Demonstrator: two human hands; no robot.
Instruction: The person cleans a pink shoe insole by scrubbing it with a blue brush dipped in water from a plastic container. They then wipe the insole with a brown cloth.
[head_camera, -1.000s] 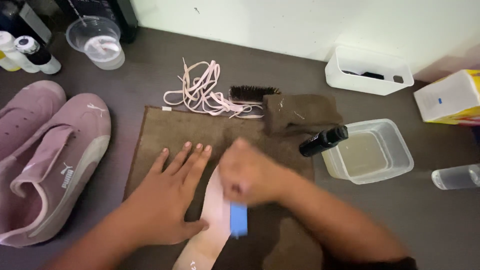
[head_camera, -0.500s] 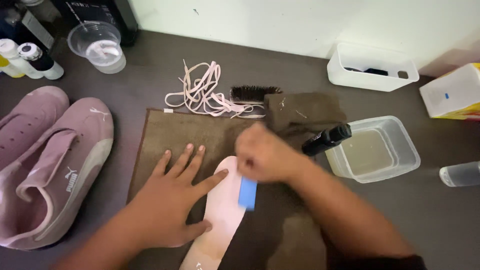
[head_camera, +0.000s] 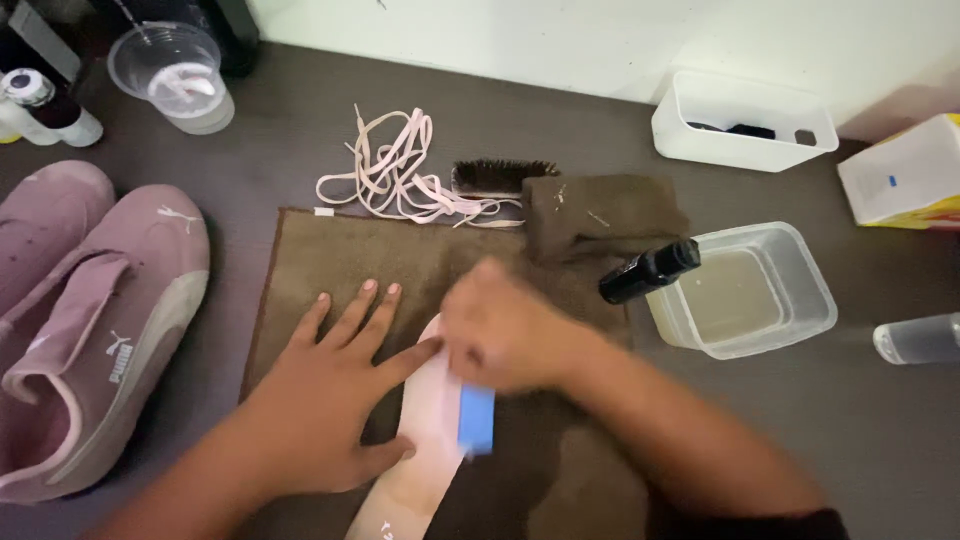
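A pale pink insole (head_camera: 425, 445) lies on a brown towel (head_camera: 330, 255) spread on the dark table. My left hand (head_camera: 325, 395) rests flat with fingers spread, pinning the insole's left edge to the towel. My right hand (head_camera: 505, 335), blurred by motion, is closed on a small blue block (head_camera: 477, 420) pressed against the insole's right side.
Two mauve suede sneakers (head_camera: 95, 320) sit at the left. Pink laces (head_camera: 390, 170), a bristle brush (head_camera: 500, 177) and a folded brown cloth (head_camera: 600, 215) lie behind the towel. A black bottle (head_camera: 650, 270) leans by a clear tub of liquid (head_camera: 740, 290). A white tray (head_camera: 745, 120) stands at the back.
My right hand slid the blue block up the insole and then back down; it is blurred now. The left hand stayed flat on the insole.
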